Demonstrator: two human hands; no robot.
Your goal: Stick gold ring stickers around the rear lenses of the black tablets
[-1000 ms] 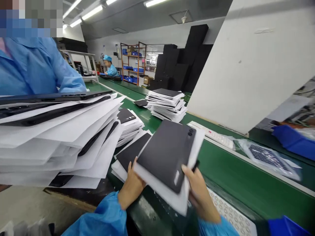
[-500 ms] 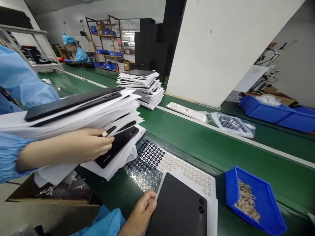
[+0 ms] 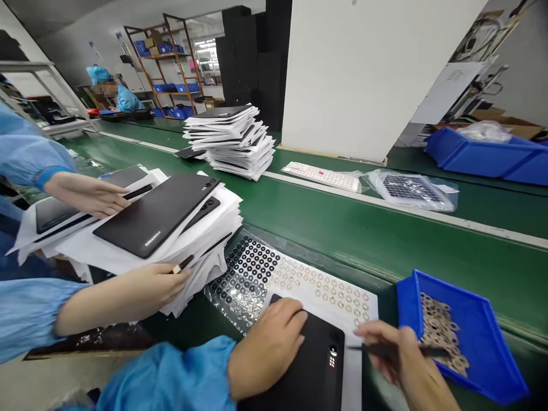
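A black tablet back (image 3: 314, 365) with a camera bump lies on white paper at the bottom centre. My left hand (image 3: 269, 348) rests on its upper left part, palm down, fingers stretched out. Right of the tablet, my right hand (image 3: 402, 354) is closed on dark tweezers (image 3: 387, 349), their tip near the tablet's right edge. Behind the tablet lies a sheet of ring stickers (image 3: 319, 279), black rings at its left and pale rings at its right. A blue bin (image 3: 483, 337) with small tan rings (image 3: 440, 331) stands at the right.
Another person's hands (image 3: 85, 194) are at a stack of tablets and paper (image 3: 149, 220) on the left. A second stack (image 3: 235, 140) stands behind. Bagged sheets (image 3: 413, 191) lie on the green bench (image 3: 325, 228). Blue bins (image 3: 483, 154) are at the back right.
My left hand has moved from the tablet's edge onto its back. My right hand has come into view with the tweezers. The other person's stack sits lower, and their second hand now shows.
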